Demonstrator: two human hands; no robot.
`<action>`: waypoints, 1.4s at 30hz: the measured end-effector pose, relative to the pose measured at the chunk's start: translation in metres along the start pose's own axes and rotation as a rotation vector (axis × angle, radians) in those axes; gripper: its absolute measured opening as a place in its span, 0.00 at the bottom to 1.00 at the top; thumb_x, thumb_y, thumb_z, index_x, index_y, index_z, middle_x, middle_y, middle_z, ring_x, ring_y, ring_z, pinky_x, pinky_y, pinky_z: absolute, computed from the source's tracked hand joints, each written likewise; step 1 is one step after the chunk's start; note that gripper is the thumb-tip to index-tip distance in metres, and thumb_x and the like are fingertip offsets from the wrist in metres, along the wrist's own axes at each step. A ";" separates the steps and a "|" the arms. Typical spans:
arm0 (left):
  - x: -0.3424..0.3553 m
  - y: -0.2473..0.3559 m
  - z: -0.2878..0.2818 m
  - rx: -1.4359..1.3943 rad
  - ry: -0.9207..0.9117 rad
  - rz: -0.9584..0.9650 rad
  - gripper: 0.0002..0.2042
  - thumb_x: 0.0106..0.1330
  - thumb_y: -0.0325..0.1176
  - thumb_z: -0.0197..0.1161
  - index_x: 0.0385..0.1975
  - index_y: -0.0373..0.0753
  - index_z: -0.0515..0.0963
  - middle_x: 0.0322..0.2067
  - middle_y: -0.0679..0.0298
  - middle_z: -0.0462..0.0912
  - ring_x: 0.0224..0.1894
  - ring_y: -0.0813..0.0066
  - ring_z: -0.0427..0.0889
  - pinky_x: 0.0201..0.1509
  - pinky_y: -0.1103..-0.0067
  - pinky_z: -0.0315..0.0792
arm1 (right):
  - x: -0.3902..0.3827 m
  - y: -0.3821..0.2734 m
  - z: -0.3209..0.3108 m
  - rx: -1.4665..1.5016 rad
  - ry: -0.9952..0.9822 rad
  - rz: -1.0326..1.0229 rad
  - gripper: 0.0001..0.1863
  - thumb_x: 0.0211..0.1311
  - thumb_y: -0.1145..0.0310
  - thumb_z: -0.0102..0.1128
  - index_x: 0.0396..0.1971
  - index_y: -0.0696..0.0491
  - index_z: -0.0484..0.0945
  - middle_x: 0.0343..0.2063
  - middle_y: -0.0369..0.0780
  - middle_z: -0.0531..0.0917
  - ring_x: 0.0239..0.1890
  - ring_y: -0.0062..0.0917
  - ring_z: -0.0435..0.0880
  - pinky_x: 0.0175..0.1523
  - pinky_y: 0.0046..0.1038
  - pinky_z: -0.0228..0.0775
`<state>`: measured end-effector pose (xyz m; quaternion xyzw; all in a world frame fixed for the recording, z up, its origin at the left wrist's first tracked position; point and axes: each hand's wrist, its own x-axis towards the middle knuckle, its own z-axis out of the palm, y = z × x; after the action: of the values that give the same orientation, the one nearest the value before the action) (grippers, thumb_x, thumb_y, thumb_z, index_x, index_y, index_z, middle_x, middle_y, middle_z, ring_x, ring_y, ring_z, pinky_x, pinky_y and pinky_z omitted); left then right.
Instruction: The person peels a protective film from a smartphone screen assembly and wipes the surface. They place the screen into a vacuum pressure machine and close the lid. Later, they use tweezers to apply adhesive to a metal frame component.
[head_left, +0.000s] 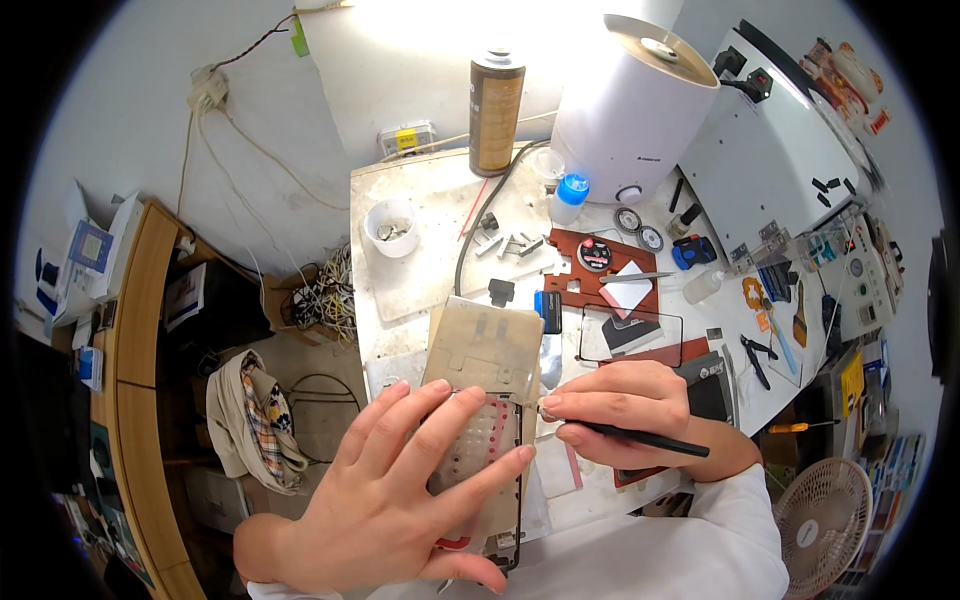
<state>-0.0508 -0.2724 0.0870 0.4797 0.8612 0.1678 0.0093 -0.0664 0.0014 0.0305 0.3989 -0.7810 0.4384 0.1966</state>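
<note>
Phone frame point(505, 480) under left fingers point(455, 425) — tool point(640, 438) beside.

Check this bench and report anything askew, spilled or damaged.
Nothing looks spilled or broken. The cluttered white workbench holds scattered small metal parts. The translucent tan rectangular mat lies slightly tilted under the left hand; the right hand holds a thin black tool.

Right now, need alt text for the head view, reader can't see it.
The left hand lies spread flat on a translucent mat over a phone frame, while the right hand holds a thin black tool at the frame's edge. Around them, a cluttered white workbench carries a spray can and a white humidifier.
</note>
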 end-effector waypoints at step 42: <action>-0.006 0.011 0.010 0.013 -0.023 -0.062 0.41 0.54 0.74 0.52 0.59 0.50 0.78 0.64 0.39 0.65 0.65 0.43 0.68 0.68 0.60 0.66 | -0.001 0.005 0.004 0.123 -0.017 0.078 0.16 0.52 0.79 0.72 0.43 0.58 0.85 0.34 0.43 0.87 0.30 0.28 0.88 0.31 0.24 0.82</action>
<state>-0.0366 -0.2693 0.0800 0.4549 0.8765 0.1562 0.0210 -0.0697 -0.0001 0.0249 0.3834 -0.7691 0.4896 0.1477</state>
